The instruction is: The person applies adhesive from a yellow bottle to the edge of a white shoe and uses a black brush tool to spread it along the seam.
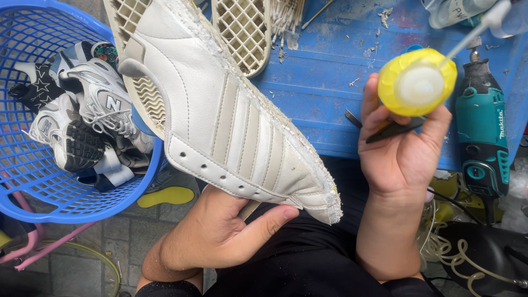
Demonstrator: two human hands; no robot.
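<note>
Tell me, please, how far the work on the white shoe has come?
Done: the white leather shoe upper is already without its sole, its bottom edge rough with old residue. In hand: the left hand holds this upper; the right hand holds a yellow-capped bottle and a thin dark tool. Left: the cream lattice soles lie apart on the blue bench, not yet joined.

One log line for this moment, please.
left hand: holds white shoe upper | right hand: holds yellow-capped bottle | blue basket: sneakers
</note>
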